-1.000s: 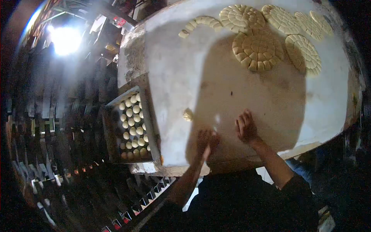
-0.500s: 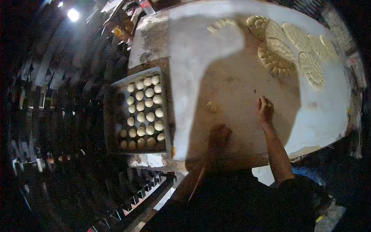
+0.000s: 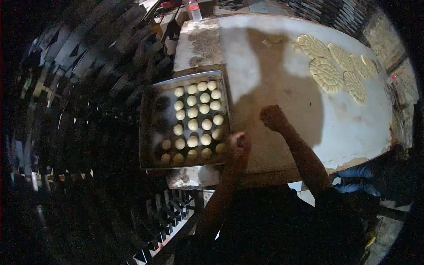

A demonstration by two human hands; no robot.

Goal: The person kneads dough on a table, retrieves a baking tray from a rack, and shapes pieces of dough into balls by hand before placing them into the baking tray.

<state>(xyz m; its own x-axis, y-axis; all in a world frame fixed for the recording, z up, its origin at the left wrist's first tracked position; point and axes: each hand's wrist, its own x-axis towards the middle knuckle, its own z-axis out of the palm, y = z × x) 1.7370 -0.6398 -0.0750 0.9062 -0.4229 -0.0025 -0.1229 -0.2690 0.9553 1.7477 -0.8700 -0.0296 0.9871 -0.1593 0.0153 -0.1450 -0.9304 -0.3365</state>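
My left hand [image 3: 240, 145] is closed, fingers curled, at the right edge of a metal baking tray [image 3: 143, 128]. Anything inside its fingers is hidden. The tray holds rows of round, pale dough balls [image 3: 192, 124], with a bare strip along its left side. To the right, my right hand [image 3: 273, 118] is curled low over the shaded tabletop [image 3: 296, 104]. Its back faces me, so whatever lies under its fingers cannot be seen. Flat ovals of dough [image 3: 326, 75], scored into segments, lie at the far right of the table.
A clear plastic bottle with a red label [image 3: 194, 9] stands at the table's far left corner. My shadow covers the middle of the table. Dark, cluttered surroundings lie left of the tray. A person's blue trousers [image 3: 357, 181] show beyond the right front edge.
The view has swung, shifting the tray rightward. My left hand has moved left to the tray's edge. My right hand has moved left to where a small dough piece lay; that piece no longer shows.
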